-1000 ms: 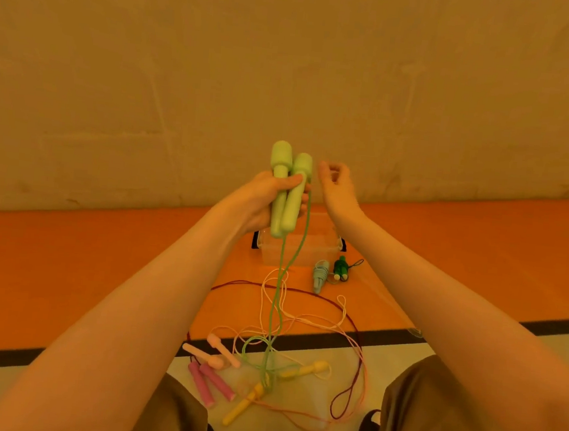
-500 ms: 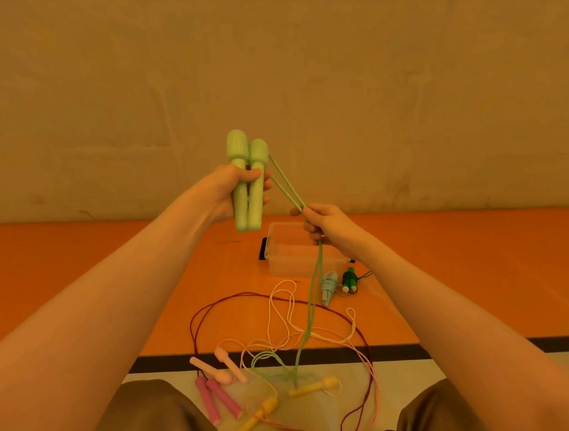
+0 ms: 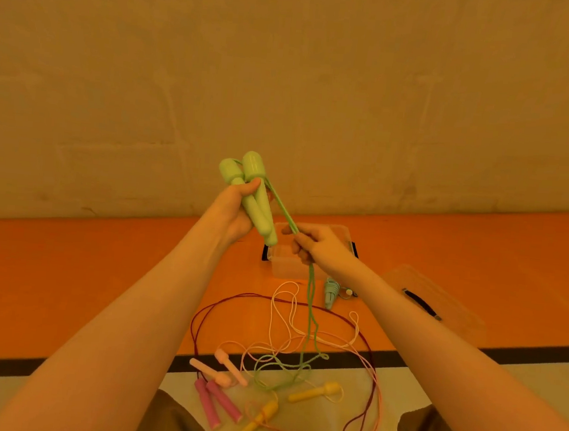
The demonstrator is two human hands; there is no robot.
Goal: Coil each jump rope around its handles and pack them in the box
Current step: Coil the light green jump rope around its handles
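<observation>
The left hand [image 3: 232,210] grips two pale green plastic jump-rope handles [image 3: 255,195], the right hand [image 3: 318,245] pinches their green cord [image 3: 309,307] and half hides the clear plastic box [image 3: 282,263] behind it, above tangled pink and yellow ropes [image 3: 260,395] on the floor [image 3: 64,282]

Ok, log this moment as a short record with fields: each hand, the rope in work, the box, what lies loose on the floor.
left hand: grips both green handles together, raised
right hand: pinches the green cord below the handles
green cord: taut between the hands, the rest trails to the floor
box: clear, open, on the orange floor behind the hands
lid: right of the box
loose ropes: pink handles, yellow handles, pale pink handles, cords tangled
coiled rope: beside the box
</observation>
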